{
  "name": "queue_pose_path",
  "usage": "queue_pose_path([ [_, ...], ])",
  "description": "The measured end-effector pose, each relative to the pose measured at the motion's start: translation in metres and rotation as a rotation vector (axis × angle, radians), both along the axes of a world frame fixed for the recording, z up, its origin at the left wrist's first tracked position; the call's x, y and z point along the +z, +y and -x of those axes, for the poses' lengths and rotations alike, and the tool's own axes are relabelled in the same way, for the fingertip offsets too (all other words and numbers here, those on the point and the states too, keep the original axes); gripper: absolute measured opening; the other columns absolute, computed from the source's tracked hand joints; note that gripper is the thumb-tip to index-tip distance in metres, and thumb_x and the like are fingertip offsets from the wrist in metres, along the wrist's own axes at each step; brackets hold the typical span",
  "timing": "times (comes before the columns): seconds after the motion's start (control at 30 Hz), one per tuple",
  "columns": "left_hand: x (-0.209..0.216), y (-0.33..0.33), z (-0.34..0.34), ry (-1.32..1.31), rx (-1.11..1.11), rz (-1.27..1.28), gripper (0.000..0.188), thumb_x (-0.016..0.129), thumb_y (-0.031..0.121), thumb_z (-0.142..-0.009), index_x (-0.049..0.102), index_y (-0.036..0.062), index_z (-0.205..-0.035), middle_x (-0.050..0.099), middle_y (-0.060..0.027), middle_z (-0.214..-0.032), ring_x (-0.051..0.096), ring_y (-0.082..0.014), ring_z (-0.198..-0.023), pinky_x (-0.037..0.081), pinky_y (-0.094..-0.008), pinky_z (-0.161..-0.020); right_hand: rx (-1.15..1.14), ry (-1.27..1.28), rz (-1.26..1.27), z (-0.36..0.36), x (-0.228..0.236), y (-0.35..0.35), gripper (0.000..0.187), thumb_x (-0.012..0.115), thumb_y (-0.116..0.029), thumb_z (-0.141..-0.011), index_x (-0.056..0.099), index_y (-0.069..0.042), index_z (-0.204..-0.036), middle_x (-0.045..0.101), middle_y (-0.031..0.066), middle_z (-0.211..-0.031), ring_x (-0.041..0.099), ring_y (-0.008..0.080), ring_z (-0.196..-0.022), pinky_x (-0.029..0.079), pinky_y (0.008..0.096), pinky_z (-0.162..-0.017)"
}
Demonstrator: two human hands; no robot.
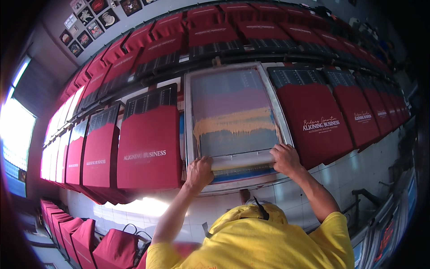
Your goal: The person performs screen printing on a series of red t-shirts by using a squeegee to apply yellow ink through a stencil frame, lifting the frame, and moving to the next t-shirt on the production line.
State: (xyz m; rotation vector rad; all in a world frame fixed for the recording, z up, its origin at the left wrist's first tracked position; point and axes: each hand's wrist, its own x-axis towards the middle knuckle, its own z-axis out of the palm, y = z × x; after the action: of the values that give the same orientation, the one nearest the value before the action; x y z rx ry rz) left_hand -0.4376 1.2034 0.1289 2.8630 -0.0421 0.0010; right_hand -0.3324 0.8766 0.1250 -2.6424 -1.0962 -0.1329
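A screen-printing frame (272,92) with a pale metal rim lies over a board in the near row. Its mesh (224,96) is greyish, with a band of orange-tan ink (237,122) smeared across the middle. Along the near end of the mesh lies a wide squeegee (242,161) with a pale bar. My left hand (200,172) is closed around the squeegee's left end. My right hand (286,158) grips its right end, close to the frame's side rim. What lies beneath the screen is mostly hidden.
Maroon fabric pieces on boards flank the frame, one with faded white print (148,166) at left and one with crisp print (316,121) at right. More rows stand behind a dark rail (174,74). Folded maroon pieces (114,246) sit at lower left; a metal rack (380,219) at lower right.
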Motion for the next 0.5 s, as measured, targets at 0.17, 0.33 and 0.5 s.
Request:
queue_pose_path([
  [0.17,-0.009,-0.012,0.039,-0.064,-0.021,0.018,0.030,0.063,0.001,-0.069,0.064,0.0017,-0.100,0.067,-0.0144,-0.109,0.066,-0.0313,-0.103,0.056,-0.0421,-0.082,0.026,-0.012,0.019,0.034,-0.007,-0.016,0.021,0.065,-0.007,-0.067,0.061,-0.006,-0.087,0.058,0.0086,-0.091,0.059,0.0278,-0.091,0.049,0.0410,-0.079],
  [0.33,-0.056,-0.007,0.046,-0.268,-0.089,-0.130,0.053,0.071,0.002,-0.059,0.064,0.0023,-0.112,0.066,-0.0115,-0.119,0.065,-0.0277,-0.110,0.055,-0.0359,-0.088,0.009,-0.140,0.040,0.034,-0.029,-0.013,0.017,0.060,-0.009,-0.072,0.061,-0.004,-0.088,0.056,0.0076,-0.088,0.057,0.0260,-0.084,0.046,0.0387,-0.071],
  [0.5,-0.041,0.016,-0.023,-0.235,-0.087,-0.105,0.037,0.063,0.001,-0.071,0.066,0.0017,-0.108,0.070,-0.0123,-0.113,0.069,-0.0284,-0.101,0.057,-0.0383,-0.085,0.008,-0.143,0.057,-0.033,-0.030,0.012,0.011,0.058,-0.008,-0.074,0.061,-0.004,-0.085,0.058,0.0096,-0.087,0.059,0.0279,-0.086,0.049,0.0400,-0.077],
])
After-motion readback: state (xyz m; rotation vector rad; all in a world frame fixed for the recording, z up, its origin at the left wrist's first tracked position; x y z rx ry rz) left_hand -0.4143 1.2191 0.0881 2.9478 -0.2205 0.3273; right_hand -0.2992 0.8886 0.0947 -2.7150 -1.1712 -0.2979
